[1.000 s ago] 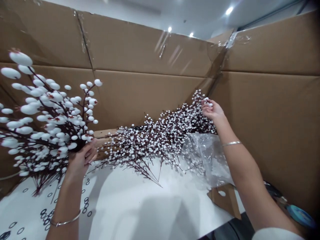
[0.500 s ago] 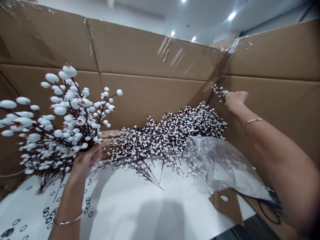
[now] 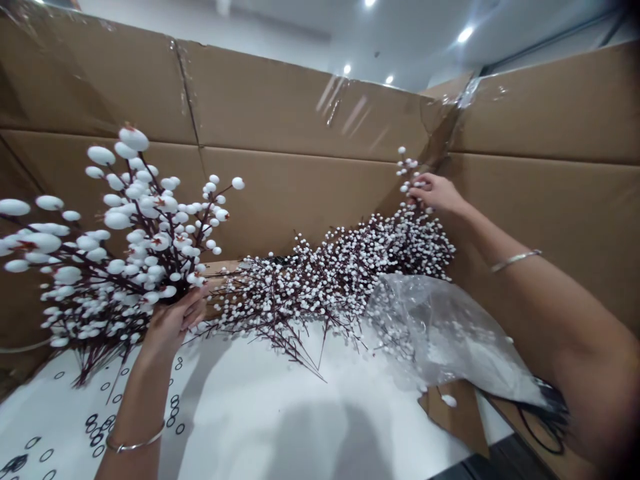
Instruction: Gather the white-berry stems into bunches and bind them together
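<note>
My left hand (image 3: 175, 320) is wrapped round the stems of a bunch of white berry branches (image 3: 145, 227), which fans out above it at the left. Over the right end of a long pile of similar branches (image 3: 340, 267), my right hand (image 3: 433, 192) pinches a small berry sprig (image 3: 406, 167) that stands upright. The sprig's lower part merges with the pile, so its stem end cannot be made out. Behind the held bunch, more berry branches (image 3: 95, 320) lie at the left of the white table.
Small black rings (image 3: 95, 427) are scattered on the white table (image 3: 240, 413) at the lower left. A clear plastic bag (image 3: 450, 327) lies at the right, over a cardboard piece (image 3: 457, 417). Tall cardboard walls (image 3: 300, 180) stand behind and at the right.
My right hand has moved left and turned, from near the right cardboard wall to above the pile. Its sprig now points up instead of left. My left hand has hardly moved.
</note>
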The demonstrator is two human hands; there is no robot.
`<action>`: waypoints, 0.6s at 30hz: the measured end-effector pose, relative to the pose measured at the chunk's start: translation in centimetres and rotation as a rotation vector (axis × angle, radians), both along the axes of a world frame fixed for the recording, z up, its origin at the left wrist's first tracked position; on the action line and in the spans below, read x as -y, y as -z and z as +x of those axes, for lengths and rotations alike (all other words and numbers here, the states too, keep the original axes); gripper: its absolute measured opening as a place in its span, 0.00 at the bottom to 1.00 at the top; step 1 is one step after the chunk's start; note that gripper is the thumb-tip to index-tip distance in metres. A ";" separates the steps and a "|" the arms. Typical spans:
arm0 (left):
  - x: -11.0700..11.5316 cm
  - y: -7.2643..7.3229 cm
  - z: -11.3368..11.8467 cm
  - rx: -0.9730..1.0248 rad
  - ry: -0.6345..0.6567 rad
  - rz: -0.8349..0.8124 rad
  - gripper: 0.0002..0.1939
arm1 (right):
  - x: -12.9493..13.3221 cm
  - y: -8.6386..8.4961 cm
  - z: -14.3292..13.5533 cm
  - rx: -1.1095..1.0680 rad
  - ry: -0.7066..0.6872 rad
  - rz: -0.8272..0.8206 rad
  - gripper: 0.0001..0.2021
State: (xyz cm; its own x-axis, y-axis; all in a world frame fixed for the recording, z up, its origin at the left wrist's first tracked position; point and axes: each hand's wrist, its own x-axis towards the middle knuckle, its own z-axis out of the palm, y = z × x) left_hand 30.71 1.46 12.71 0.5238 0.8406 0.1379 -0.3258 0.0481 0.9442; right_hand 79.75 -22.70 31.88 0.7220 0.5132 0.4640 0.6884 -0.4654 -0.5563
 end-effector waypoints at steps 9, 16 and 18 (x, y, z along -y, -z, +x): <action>-0.2 0.2 0.1 0.118 0.071 -0.111 0.16 | -7.0 4.0 -11.1 -0.438 -0.730 0.360 0.20; 0.1 -0.6 -0.2 0.145 0.082 -0.104 0.17 | -11.0 5.5 -17.3 -0.496 -0.846 0.319 0.20; 0.0 -0.6 -0.3 0.155 0.093 -0.110 0.17 | -11.8 5.8 -18.6 -0.500 -0.864 0.309 0.20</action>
